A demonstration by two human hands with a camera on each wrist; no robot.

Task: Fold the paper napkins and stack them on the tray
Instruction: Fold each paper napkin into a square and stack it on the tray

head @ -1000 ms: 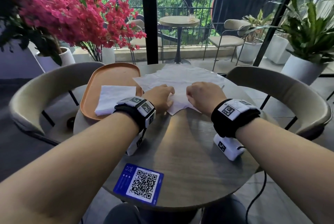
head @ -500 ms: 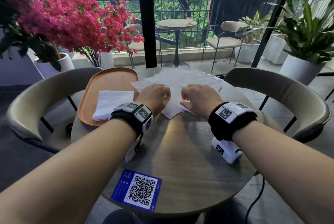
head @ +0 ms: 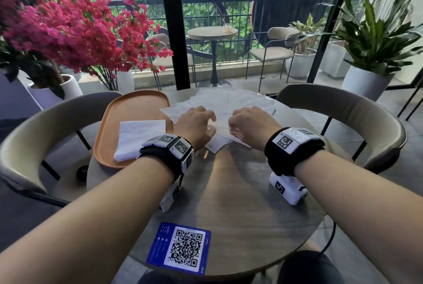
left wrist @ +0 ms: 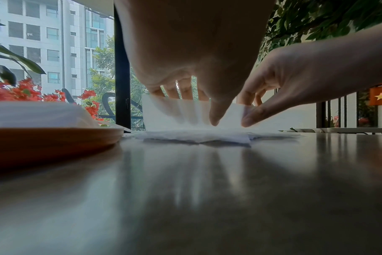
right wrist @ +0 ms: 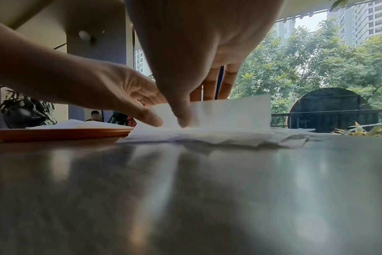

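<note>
While both the left hand (head: 195, 123) and right hand (head: 250, 124) pinch the near edge of the top napkin (head: 219, 121) lifted off the table (head: 229, 192), the fold is starting; next, carry that edge across squarely, then move it onto the tray (head: 128, 109).

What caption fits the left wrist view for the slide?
Left hand and right hand pinch and lift a paper napkin off the pile beside the orange tray.

Daylight falls through tall glass panes with a black post (head: 174, 25). Two beige chairs (head: 343, 112) ring the round surface (head: 229, 192). Beyond the fingers stand pink flowers (head: 68, 29) and a balcony table (head: 212, 33).
</note>
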